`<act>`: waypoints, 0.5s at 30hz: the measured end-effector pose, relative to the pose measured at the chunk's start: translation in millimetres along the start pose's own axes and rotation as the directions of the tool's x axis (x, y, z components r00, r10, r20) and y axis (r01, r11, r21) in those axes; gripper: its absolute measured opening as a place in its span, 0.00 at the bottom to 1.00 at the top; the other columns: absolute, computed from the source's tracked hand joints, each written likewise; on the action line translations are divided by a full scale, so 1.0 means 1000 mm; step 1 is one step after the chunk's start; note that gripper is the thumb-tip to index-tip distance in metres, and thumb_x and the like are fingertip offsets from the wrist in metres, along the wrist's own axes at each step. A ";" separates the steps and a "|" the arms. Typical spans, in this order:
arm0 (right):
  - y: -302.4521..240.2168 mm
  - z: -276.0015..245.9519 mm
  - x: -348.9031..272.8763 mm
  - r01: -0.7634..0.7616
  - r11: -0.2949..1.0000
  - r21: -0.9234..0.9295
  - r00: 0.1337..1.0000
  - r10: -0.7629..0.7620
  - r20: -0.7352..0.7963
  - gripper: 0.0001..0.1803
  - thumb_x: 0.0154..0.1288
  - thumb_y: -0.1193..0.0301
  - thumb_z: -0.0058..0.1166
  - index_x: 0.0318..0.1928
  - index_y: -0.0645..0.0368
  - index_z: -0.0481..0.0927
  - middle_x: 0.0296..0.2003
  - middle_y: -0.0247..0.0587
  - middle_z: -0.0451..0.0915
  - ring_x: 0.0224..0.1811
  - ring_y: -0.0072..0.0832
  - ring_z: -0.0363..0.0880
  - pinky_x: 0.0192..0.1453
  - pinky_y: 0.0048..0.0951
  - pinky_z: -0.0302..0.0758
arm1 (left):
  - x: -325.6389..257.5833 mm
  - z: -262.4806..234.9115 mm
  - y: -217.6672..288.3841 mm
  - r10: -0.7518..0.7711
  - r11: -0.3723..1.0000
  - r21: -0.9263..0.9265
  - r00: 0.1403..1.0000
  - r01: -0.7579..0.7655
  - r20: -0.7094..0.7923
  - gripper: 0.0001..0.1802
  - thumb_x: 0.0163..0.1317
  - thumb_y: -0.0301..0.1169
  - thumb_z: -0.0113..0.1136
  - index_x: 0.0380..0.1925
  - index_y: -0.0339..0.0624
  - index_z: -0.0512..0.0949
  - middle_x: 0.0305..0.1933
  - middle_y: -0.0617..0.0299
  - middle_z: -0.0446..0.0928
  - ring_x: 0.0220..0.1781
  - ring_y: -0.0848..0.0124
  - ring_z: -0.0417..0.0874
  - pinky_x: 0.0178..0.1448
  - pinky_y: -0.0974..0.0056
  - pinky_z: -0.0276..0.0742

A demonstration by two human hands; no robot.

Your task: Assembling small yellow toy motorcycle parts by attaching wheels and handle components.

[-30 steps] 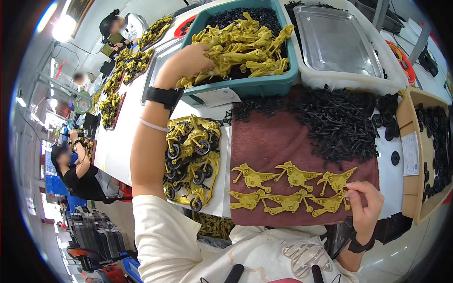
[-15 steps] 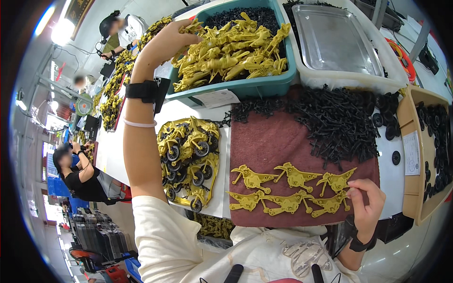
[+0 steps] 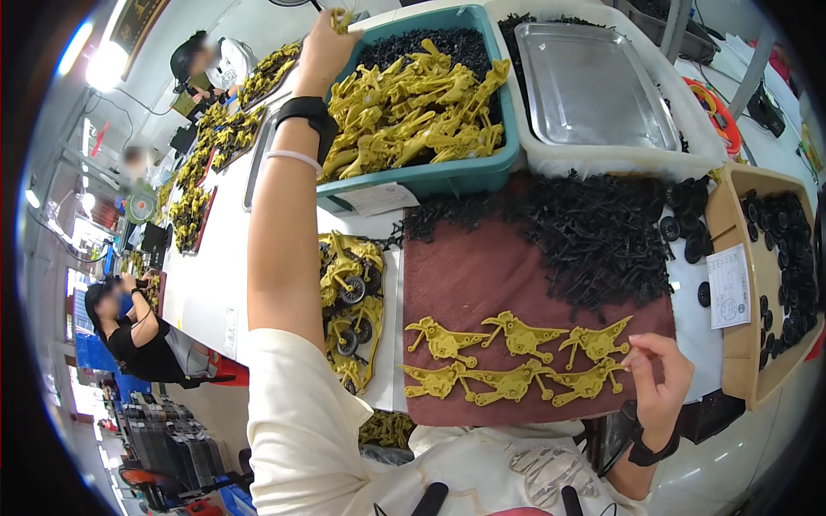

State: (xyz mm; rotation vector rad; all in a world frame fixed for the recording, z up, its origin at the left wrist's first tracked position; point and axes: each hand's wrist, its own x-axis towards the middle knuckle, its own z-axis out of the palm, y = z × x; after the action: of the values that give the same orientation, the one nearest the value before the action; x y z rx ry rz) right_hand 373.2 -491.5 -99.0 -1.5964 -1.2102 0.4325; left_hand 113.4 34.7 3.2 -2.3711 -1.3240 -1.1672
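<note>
I count six yellow parts (image 3: 518, 337) in two rows of three near the front edge of one maroon cloth (image 3: 456, 275), bare cloth behind. By one teal bin's (image 3: 469, 178) far left corner, the left hand (image 3: 322, 50) grips a yellow piece (image 3: 342, 19); the right hand (image 3: 658, 378) meets the rows' right end, gripping or not, I can't tell.

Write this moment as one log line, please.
left hand: holds yellow plastic piece; near: teal plastic tub; right hand: beside yellow plastic frames on maroon cloth
</note>
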 end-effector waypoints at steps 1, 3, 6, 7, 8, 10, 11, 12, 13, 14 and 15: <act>0.002 -0.003 -0.001 -0.032 0.999 0.007 0.999 0.033 -0.017 0.05 0.60 0.82 0.54 0.37 0.67 0.80 0.26 0.43 0.81 0.26 0.28 0.80 0.32 0.24 0.74 | 0.002 0.013 -0.007 -0.100 0.995 -0.008 0.984 0.102 0.151 0.28 0.58 0.41 0.67 0.57 0.44 0.73 0.38 0.56 0.82 0.34 0.70 0.82 0.37 0.64 0.78; 0.006 -0.009 -0.003 -0.070 0.998 0.005 0.996 0.070 -0.053 0.05 0.60 0.82 0.54 0.37 0.67 0.80 0.27 0.43 0.81 0.26 0.28 0.80 0.32 0.24 0.74 | -0.006 0.028 0.001 -0.149 0.936 -0.191 0.824 0.296 0.546 0.28 0.57 0.40 0.69 0.56 0.42 0.73 0.37 0.59 0.82 0.36 0.72 0.82 0.41 0.66 0.76; 0.009 -0.013 -0.002 -0.087 0.996 -0.006 0.995 0.087 -0.039 0.05 0.60 0.82 0.54 0.37 0.67 0.81 0.26 0.43 0.80 0.26 0.28 0.80 0.32 0.24 0.74 | -0.014 0.035 0.000 -0.160 0.933 -0.068 0.579 0.352 0.799 0.31 0.53 0.42 0.70 0.53 0.35 0.77 0.41 0.51 0.83 0.34 0.64 0.79 0.45 0.58 0.75; 0.010 -0.013 0.000 -0.096 0.995 -0.006 0.995 0.096 -0.035 0.05 0.60 0.82 0.54 0.37 0.67 0.80 0.26 0.43 0.80 0.26 0.28 0.80 0.32 0.24 0.74 | -0.013 0.034 0.002 -0.159 0.934 -0.068 0.579 0.351 0.800 0.31 0.53 0.42 0.70 0.53 0.35 0.77 0.41 0.51 0.83 0.34 0.64 0.79 0.45 0.58 0.75; 0.010 -0.013 0.001 -0.104 0.995 -0.005 0.994 0.104 -0.030 0.05 0.59 0.83 0.54 0.37 0.67 0.80 0.25 0.43 0.80 0.26 0.28 0.80 0.32 0.24 0.74 | -0.014 0.030 0.004 -0.145 0.972 0.011 0.563 0.233 0.814 0.33 0.52 0.42 0.70 0.55 0.33 0.76 0.44 0.51 0.83 0.37 0.64 0.80 0.47 0.59 0.74; 0.012 -0.012 0.005 -0.094 0.996 -0.007 0.995 0.094 -0.025 0.05 0.59 0.83 0.55 0.36 0.67 0.80 0.25 0.42 0.80 0.26 0.28 0.80 0.32 0.24 0.74 | -0.012 0.021 0.010 -0.179 0.983 0.140 0.491 0.116 0.853 0.31 0.49 0.42 0.70 0.50 0.31 0.79 0.41 0.53 0.83 0.37 0.64 0.80 0.45 0.62 0.73; 0.012 -0.012 0.006 -0.080 0.997 -0.009 0.997 0.080 -0.020 0.05 0.59 0.83 0.55 0.36 0.67 0.80 0.25 0.42 0.80 0.26 0.28 0.80 0.32 0.24 0.73 | -0.013 0.016 0.013 -0.182 0.983 0.143 0.488 0.116 0.854 0.31 0.49 0.42 0.70 0.50 0.31 0.79 0.41 0.53 0.83 0.37 0.64 0.80 0.45 0.62 0.73; 0.011 -0.013 0.007 -0.086 0.996 -0.014 0.996 0.085 -0.021 0.05 0.59 0.83 0.55 0.36 0.67 0.80 0.25 0.42 0.80 0.26 0.28 0.80 0.32 0.24 0.73 | -0.017 0.008 0.022 -0.254 0.965 0.198 0.418 0.173 0.872 0.29 0.49 0.43 0.70 0.46 0.31 0.81 0.38 0.53 0.83 0.35 0.64 0.79 0.43 0.61 0.73; 0.011 -0.013 0.009 -0.094 0.996 0.000 0.995 0.094 -0.017 0.05 0.59 0.83 0.55 0.36 0.68 0.80 0.25 0.43 0.80 0.26 0.28 0.80 0.32 0.24 0.73 | -0.020 -0.003 0.030 -0.330 0.938 0.263 0.345 0.225 0.879 0.27 0.49 0.44 0.70 0.42 0.32 0.83 0.36 0.53 0.83 0.34 0.65 0.78 0.41 0.61 0.72; 0.012 -0.013 0.011 -0.102 0.995 0.013 0.995 0.102 -0.012 0.05 0.59 0.83 0.55 0.36 0.68 0.80 0.25 0.43 0.80 0.26 0.28 0.80 0.32 0.24 0.73 | -0.023 -0.014 0.040 -0.318 0.948 0.289 0.326 0.134 0.890 0.25 0.49 0.49 0.68 0.36 0.37 0.86 0.32 0.57 0.83 0.39 0.65 0.78 0.48 0.59 0.70; 0.013 -0.012 0.011 -0.099 0.995 0.020 0.995 0.099 -0.010 0.05 0.59 0.83 0.55 0.36 0.68 0.80 0.25 0.43 0.80 0.26 0.28 0.80 0.32 0.24 0.73 | -0.025 -0.016 0.035 -0.324 0.946 0.296 0.328 0.133 0.887 0.25 0.49 0.49 0.68 0.36 0.37 0.86 0.32 0.57 0.83 0.39 0.65 0.78 0.48 0.59 0.70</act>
State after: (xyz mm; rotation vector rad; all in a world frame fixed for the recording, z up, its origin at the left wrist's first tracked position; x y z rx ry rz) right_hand 393.8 -487.7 -102.5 -1.6450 -1.1187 0.4965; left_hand 124.8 -10.1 3.0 -2.8052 -1.9668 0.5456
